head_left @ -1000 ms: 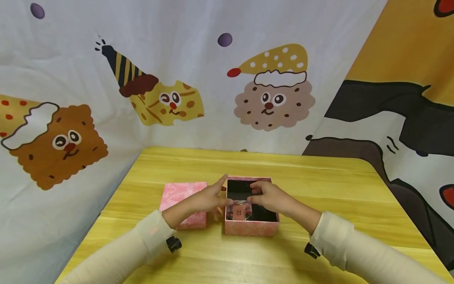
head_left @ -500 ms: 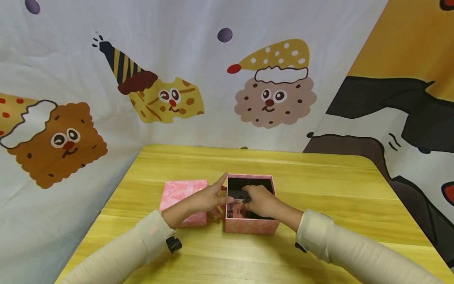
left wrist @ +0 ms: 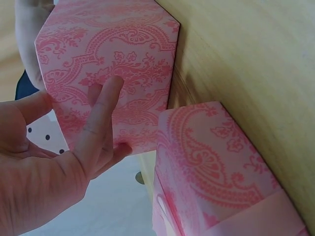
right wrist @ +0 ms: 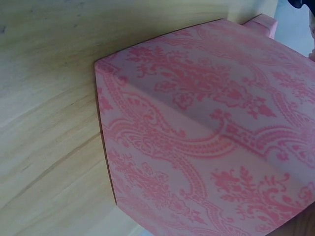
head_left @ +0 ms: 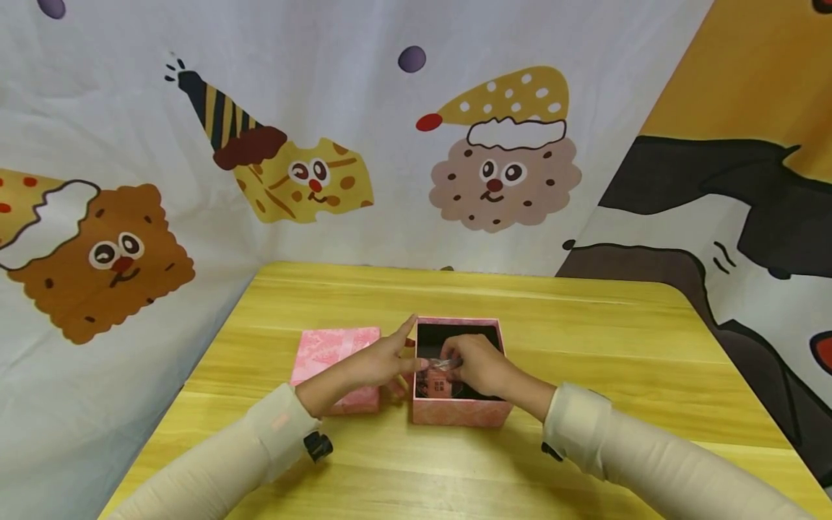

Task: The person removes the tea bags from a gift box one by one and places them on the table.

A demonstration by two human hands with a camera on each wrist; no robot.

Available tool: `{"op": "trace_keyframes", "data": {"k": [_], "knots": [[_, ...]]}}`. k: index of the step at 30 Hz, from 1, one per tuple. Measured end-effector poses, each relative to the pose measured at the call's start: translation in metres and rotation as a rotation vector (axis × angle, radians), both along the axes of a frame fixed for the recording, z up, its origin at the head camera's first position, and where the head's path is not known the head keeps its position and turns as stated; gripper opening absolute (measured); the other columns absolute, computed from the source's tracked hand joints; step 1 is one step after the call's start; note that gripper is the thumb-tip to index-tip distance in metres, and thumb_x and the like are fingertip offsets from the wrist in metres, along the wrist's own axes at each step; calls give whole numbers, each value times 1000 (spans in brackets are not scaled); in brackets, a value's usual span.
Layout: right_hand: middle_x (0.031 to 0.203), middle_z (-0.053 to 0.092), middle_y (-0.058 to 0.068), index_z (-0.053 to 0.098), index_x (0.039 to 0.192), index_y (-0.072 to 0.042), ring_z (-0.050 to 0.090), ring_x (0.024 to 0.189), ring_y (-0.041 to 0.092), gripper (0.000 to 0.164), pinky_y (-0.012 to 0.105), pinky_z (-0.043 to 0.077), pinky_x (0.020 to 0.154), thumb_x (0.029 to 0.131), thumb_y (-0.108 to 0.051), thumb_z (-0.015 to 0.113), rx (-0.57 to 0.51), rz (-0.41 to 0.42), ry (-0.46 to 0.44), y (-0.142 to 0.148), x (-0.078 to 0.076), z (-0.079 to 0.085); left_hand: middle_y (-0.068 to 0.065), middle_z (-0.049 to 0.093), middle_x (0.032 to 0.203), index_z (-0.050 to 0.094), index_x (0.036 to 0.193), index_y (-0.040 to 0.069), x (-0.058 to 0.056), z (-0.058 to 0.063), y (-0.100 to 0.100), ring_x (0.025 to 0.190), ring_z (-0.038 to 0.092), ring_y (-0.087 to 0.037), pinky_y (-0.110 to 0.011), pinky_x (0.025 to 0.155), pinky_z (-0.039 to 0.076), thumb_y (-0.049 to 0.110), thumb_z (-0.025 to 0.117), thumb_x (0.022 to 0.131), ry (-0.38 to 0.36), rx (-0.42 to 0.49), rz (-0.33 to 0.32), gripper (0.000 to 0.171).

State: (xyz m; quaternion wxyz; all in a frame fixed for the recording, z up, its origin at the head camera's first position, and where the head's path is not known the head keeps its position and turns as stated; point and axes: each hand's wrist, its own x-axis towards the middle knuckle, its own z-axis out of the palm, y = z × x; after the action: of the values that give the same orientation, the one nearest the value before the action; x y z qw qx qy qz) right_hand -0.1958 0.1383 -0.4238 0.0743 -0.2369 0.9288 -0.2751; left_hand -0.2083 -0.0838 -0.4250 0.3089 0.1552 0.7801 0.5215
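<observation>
An open pink patterned box with a dark inside stands on the table. My right hand reaches into it, its fingers pinching the top of a clear plastic packet with a pink label. My left hand is at the box's left side. Its thumb lies over the rim, while its spread fingers rest along the outer wall, as the left wrist view shows. The right wrist view has only the patterned outer wall of the box up close; the right hand's fingers are hidden there.
Left of the box, under my left forearm, sits a pink lid or second box with a ribbon band. The yellow wood table reaches back to a cloth backdrop printed with cartoon biscuits.
My right hand has moved down and left into the box, and its fingers have closed on the packet's top. The left hand stays at the box's left side.
</observation>
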Motion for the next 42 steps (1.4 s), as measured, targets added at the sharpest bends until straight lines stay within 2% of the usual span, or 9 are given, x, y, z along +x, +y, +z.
{"op": "trace_keyframes", "data": {"k": [5, 11, 16, 20, 24, 28, 31, 37, 42], "knots": [[81, 71, 1, 72, 86, -6, 64, 74, 11, 13, 31, 58, 66, 87, 5, 78, -6, 44, 52, 1, 1, -2, -31, 27, 163, -9, 166, 26, -2, -2, 0, 79, 71, -45, -52, 69, 64, 22, 63, 105, 8, -3, -3, 95], [91, 63, 2, 71, 88, -9, 58, 86, 18, 11, 34, 53, 73, 90, 0, 77, 9, -16, 109, -1, 8, -4, -32, 30, 161, -8, 167, 26, -1, -3, -1, 77, 71, -45, -51, 68, 64, 22, 63, 105, 5, -5, 9, 93], [89, 66, 4, 66, 98, -7, 57, 75, 14, 8, 30, 51, 66, 98, 1, 66, -127, -16, -87, 1, 8, -5, -32, 32, 160, -6, 167, 22, 0, -4, -1, 77, 71, -44, -50, 68, 64, 24, 63, 105, -11, 6, 20, 92], [101, 68, 9, 65, 111, -3, 63, 89, 17, 13, 33, 55, 76, 101, 4, 59, -267, -1, -301, 2, 5, -5, -31, 35, 158, -4, 167, 18, 1, -7, -2, 76, 73, -39, -49, 67, 65, 25, 62, 106, -31, 24, 24, 91], [105, 68, 13, 64, 125, 0, 65, 92, 19, 28, 33, 59, 78, 97, 5, 64, -345, -5, -470, 4, 2, -9, -33, 33, 158, -5, 167, 33, 0, -8, -2, 74, 73, -38, -52, 66, 64, 22, 62, 105, -54, 59, 21, 92], [102, 69, 14, 61, 131, 0, 66, 86, 18, 41, 32, 59, 74, 92, 6, 71, -373, -17, -528, 4, 0, -11, -33, 29, 159, 5, 166, 42, 0, -7, -2, 76, 72, -34, -51, 65, 64, 21, 61, 106, -27, 55, 2, 85], [104, 69, 17, 57, 135, 2, 67, 86, 19, 45, 33, 59, 74, 92, 7, 69, -406, -18, -540, 4, 0, -11, -33, 28, 160, 9, 167, 38, 0, -6, -3, 79, 72, -29, -48, 63, 65, 21, 59, 107, -3, 41, -15, 79], [116, 64, 21, 49, 142, 3, 67, 94, 23, 50, 34, 60, 77, 94, 10, 61, -495, -50, -574, 4, 2, -10, -33, 26, 161, 7, 167, 36, 0, -5, -3, 77, 73, -38, -48, 64, 65, 21, 58, 108, -16, 42, -21, 79], [115, 65, 20, 49, 142, 3, 67, 92, 23, 50, 34, 59, 75, 93, 11, 58, -527, -65, -572, 6, 3, -8, -32, 26, 162, 8, 167, 38, 1, -5, -3, 77, 73, -42, -49, 65, 65, 22, 58, 108, -23, 41, -15, 79]]}}
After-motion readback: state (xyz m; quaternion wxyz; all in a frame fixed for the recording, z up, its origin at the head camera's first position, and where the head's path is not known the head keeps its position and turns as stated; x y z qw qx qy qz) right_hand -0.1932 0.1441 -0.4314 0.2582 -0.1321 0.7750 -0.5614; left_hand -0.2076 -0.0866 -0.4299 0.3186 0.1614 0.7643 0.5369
